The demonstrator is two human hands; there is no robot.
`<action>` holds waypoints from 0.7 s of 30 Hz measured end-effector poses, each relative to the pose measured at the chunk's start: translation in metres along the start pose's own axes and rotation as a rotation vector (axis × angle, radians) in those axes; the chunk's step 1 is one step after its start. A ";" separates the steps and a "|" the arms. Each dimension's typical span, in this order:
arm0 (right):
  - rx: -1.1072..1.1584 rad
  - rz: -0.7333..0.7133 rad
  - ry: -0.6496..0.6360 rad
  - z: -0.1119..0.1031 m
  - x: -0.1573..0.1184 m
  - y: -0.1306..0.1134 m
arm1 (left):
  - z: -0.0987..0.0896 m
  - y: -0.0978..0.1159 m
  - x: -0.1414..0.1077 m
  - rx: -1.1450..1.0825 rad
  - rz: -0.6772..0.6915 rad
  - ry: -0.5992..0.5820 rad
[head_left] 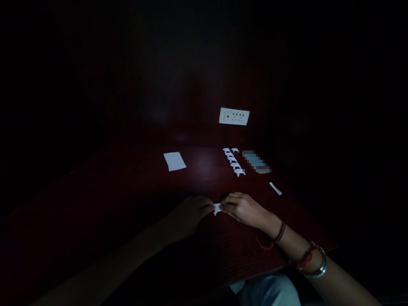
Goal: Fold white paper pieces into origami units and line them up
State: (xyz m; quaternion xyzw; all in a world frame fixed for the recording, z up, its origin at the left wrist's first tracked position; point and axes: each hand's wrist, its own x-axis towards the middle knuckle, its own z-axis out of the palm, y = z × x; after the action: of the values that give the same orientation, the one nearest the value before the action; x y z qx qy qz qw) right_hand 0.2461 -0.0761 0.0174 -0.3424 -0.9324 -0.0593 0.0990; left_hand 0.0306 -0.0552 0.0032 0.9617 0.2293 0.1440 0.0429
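Observation:
A small folded white paper (pixel 217 208) lies between my two hands, low over the dark red table. My left hand (pixel 190 214), with a ring on one finger, pinches its left end. On its right end are the closed fingers of my right hand (pixel 244 209). Beyond my right hand, several small folded white paper pieces (pixel 233 160) form a slanting row, with one more piece (pixel 235 150) beside its far end. A flat white sheet or stack of paper (pixel 175 161) rests farther back on the left.
A phone-like flat object (pixel 256 161), partly blurred out, lies right of the row. Nearer is a narrow white strip (pixel 275 188). A socket plate (pixel 234 116) sits on the wall behind the table (pixel 204 180). The surroundings are very dark.

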 end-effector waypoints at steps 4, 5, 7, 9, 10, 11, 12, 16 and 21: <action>0.084 0.030 -0.015 -0.008 0.002 -0.006 | -0.005 0.000 0.000 -0.029 0.002 0.017; 0.128 0.040 -0.012 -0.010 0.002 -0.006 | -0.006 -0.002 0.000 -0.051 0.002 0.031; 0.213 0.067 0.008 -0.014 0.002 -0.004 | -0.008 -0.007 0.000 -0.099 -0.011 0.085; 0.286 0.091 0.039 -0.019 0.003 0.000 | -0.009 -0.014 -0.001 -0.133 -0.049 0.161; 0.318 0.098 0.049 -0.021 0.004 0.003 | -0.009 -0.018 -0.001 -0.138 -0.070 0.190; 0.347 0.099 0.050 -0.023 0.005 0.005 | -0.009 -0.022 -0.002 -0.137 -0.091 0.211; 0.372 0.099 0.041 -0.025 0.007 0.008 | -0.009 -0.027 -0.002 -0.131 -0.111 0.222; 0.415 0.100 -0.119 -0.027 0.019 0.016 | -0.004 -0.042 -0.003 -0.100 -0.166 0.226; 0.331 0.142 -0.197 -0.017 0.037 0.012 | 0.001 -0.049 -0.003 -0.090 -0.162 0.215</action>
State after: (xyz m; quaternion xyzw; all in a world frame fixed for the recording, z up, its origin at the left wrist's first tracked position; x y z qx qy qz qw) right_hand 0.2294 -0.0469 0.0428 -0.3905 -0.9081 0.1359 0.0661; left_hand 0.0078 -0.0131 -0.0054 0.9162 0.3027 0.2525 0.0728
